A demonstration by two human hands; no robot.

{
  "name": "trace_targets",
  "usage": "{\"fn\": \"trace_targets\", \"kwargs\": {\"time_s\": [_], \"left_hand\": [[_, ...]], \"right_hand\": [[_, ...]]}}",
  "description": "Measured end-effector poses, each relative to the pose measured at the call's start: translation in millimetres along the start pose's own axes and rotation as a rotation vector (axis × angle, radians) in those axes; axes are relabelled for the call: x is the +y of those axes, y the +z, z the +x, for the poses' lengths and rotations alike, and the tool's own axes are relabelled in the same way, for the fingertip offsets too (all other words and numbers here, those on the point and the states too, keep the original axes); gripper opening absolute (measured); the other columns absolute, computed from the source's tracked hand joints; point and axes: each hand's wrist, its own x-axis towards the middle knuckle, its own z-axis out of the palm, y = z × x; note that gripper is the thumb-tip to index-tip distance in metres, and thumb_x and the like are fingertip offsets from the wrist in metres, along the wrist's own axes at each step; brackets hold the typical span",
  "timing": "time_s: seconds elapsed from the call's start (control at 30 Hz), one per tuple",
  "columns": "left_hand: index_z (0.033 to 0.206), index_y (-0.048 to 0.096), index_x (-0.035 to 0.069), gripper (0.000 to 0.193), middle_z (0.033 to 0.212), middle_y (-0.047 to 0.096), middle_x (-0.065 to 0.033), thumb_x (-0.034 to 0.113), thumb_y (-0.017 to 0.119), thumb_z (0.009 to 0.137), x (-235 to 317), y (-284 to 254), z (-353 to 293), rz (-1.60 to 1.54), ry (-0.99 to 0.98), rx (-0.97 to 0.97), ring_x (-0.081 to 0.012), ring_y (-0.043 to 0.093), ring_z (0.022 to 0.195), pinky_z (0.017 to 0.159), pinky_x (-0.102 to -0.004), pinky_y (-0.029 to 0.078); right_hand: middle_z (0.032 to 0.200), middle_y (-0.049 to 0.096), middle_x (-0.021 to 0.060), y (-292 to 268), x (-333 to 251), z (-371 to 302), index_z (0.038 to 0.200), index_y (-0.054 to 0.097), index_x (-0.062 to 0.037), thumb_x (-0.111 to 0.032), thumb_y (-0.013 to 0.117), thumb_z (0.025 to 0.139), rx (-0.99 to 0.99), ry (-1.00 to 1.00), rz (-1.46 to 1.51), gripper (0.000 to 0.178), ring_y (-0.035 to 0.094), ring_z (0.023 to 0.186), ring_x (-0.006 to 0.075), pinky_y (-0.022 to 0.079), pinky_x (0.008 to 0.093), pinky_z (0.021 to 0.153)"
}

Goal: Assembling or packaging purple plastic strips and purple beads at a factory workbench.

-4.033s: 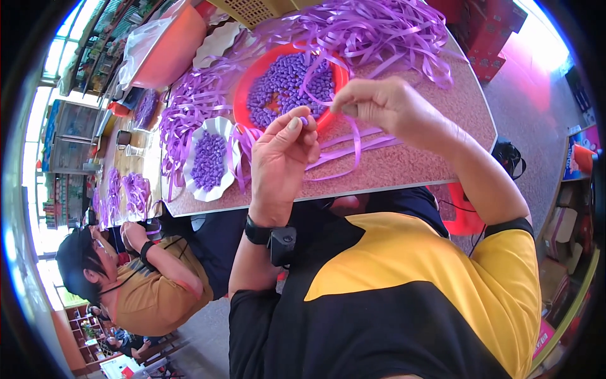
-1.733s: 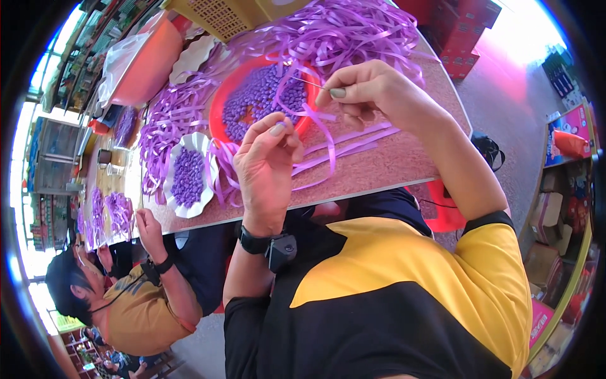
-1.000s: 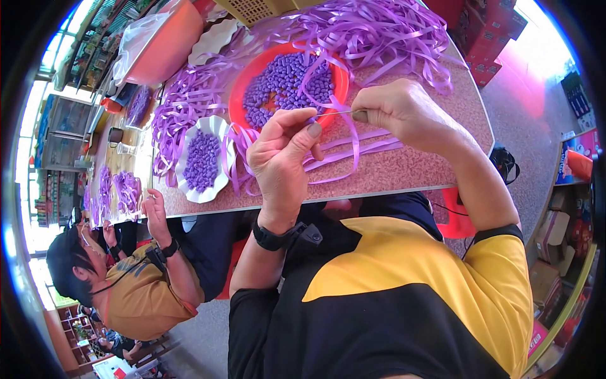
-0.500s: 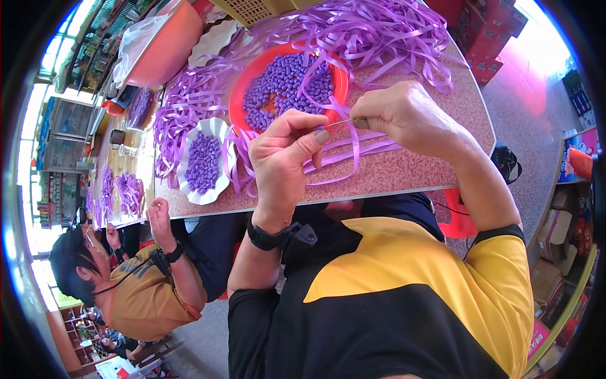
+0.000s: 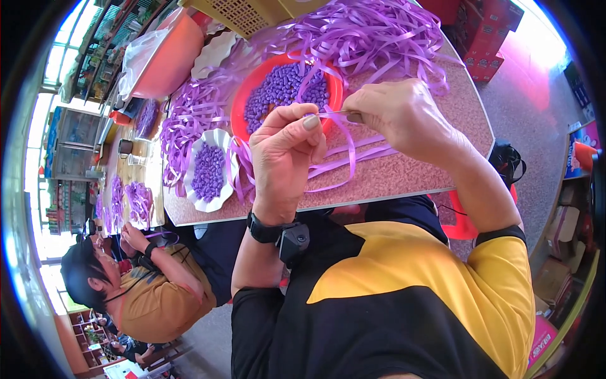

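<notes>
My left hand (image 5: 284, 148) is raised over the near part of the table, thumb and forefinger pinched on a small purple bead (image 5: 308, 115). To its right, my right hand (image 5: 404, 120) grips a thin needle-like wire (image 5: 334, 113) between thumb and fingers. The wire spans the gap between both hands and meets the bead. A purple ribbon (image 5: 351, 158) loops down close to the wire; where it is fastened I cannot tell. Just beyond my hands stands a red bowl (image 5: 238, 104) of purple beads (image 5: 284, 85). A white scalloped dish (image 5: 222, 201) with more beads (image 5: 208, 172) sits left of my left hand.
Heaped purple ribbons (image 5: 379, 38) cover the table's far side, and others (image 5: 189, 120) lie at the left. A yellow basket (image 5: 243, 16) and a pink tub (image 5: 167, 60) stand at the back. A co-worker (image 5: 161, 287) sits at my left. Red boxes (image 5: 486, 41) are stacked beyond the right edge.
My hands have drawn slightly closer, and the wire between them is shorter and more level. The co-worker's raised hand has come down to meet the other.
</notes>
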Motion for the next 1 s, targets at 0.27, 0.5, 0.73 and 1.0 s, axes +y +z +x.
{"fn": "trace_targets", "kwargs": {"time_s": [0.27, 0.5, 0.73, 1.0], "left_hand": [[0.103, 0.066, -0.004, 0.015, 0.075, 0.062, -0.0072, 0.000, 0.067, 0.088, -8, 19, 2, 0.035, 0.010, 0.090, -0.0132, 0.056, 0.060, 0.050, -0.0265, 0.042], [0.092, 0.070, -0.003, 0.011, 0.076, 0.066, -0.0030, 0.007, 0.073, 0.086, 11, 17, 18, 0.914, 0.122, 0.204, -0.0089, 0.055, 0.061, 0.054, -0.0256, 0.044], [0.085, 0.072, -0.001, 0.024, 0.084, 0.066, -0.0159, 0.023, 0.076, 0.080, -15, -11, 41, 1.563, 0.253, 0.057, -0.0279, 0.064, 0.073, 0.071, -0.0386, 0.048], [0.082, 0.073, -0.001, 0.012, 0.073, 0.069, -0.0069, 0.006, 0.080, 0.075, -25, -10, 41, 1.262, 0.236, 0.191, -0.0109, 0.059, 0.060, 0.059, -0.0251, 0.046]], "right_hand": [[0.082, 0.068, 0.0120, 2, 4, 1, 0.099, 0.067, 0.0001, 0.000, 0.066, 0.087, 0.069, 0.042, 0.304, 0.012, 0.068, 0.073, 0.0225, 0.052, 0.0308, 0.066], [0.066, 0.050, -0.0054, -2, 7, 9, 0.117, 0.066, -0.0065, -0.017, 0.061, 0.098, 0.140, 0.412, 0.929, 0.023, 0.040, 0.053, 0.0013, 0.037, 0.0188, 0.048], [0.061, 0.048, -0.0061, -10, 6, 11, 0.116, 0.068, -0.0060, -0.020, 0.058, 0.100, 0.120, 0.364, 1.083, 0.023, 0.038, 0.049, 0.0014, 0.036, 0.0189, 0.045], [0.063, 0.052, -0.0050, -7, 10, 10, 0.106, 0.069, -0.0022, -0.019, 0.060, 0.099, 0.104, 0.413, 1.117, 0.020, 0.040, 0.049, 0.0024, 0.039, 0.0200, 0.045]]}}
